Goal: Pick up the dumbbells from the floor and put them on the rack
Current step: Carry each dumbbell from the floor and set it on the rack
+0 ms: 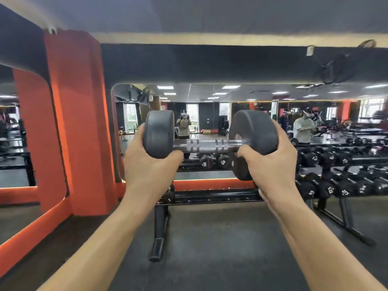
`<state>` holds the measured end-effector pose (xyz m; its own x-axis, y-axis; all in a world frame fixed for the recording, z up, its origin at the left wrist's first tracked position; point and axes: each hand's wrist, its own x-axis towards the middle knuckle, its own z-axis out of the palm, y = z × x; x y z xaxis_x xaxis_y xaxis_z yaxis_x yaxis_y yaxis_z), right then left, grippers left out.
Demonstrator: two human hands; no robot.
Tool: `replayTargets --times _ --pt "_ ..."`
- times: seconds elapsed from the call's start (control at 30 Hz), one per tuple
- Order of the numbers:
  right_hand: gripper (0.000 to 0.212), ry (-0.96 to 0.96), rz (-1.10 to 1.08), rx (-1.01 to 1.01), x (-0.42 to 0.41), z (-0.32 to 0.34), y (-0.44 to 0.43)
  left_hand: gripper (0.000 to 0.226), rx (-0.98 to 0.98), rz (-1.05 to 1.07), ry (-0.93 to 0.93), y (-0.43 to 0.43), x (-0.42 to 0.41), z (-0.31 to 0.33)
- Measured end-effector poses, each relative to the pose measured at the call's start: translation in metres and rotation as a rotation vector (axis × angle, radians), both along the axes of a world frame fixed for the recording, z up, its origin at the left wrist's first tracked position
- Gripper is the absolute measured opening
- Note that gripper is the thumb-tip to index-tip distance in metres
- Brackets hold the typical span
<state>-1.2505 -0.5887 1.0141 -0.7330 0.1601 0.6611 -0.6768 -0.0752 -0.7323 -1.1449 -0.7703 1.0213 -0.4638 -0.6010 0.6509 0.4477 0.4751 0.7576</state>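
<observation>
We list an orange pillar (75, 122), left of a wall mirror (210, 106); dark rubber floor (210, 238) below it; black wall band (210, 64) above; reflected ceiling light panels (231, 87) and bright windows (192, 114).

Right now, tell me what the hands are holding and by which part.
One dumbbell, held level in front of the rack. The left hand cups its left weight head, the right hand its right; the knurled handle is bare.

White numerals on racked dumbbell ends (311, 192) — 25 lower right; 20, mirrored, on reflected ones (204, 164).
</observation>
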Motion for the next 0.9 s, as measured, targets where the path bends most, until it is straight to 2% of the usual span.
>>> replayTargets --times 0.1,0.37,0.7,0.9 --pt "0.069 -0.021 0.003 0.008 -0.078 -0.016 -0.035 0.045 -0.008 -0.009 -0.018 -0.039 -0.077 -0.011" --pt "0.060 -0.097 0.017 0.093 -0.308 -0.025 -0.126 0.046 0.031 -0.042 -0.137 -0.138 -0.313 -0.027" --pt "0.047 -0.140 0.069 0.132 -0.581 -0.042 -0.245 0.041 0.008 0.013 -0.152 -0.265 -0.588 -0.050" --pt "0.052 -0.116 0.046 0.178 -0.742 -0.061 -0.318 0.043 0.048 0.014 -0.161 -0.338 -0.754 -0.077"
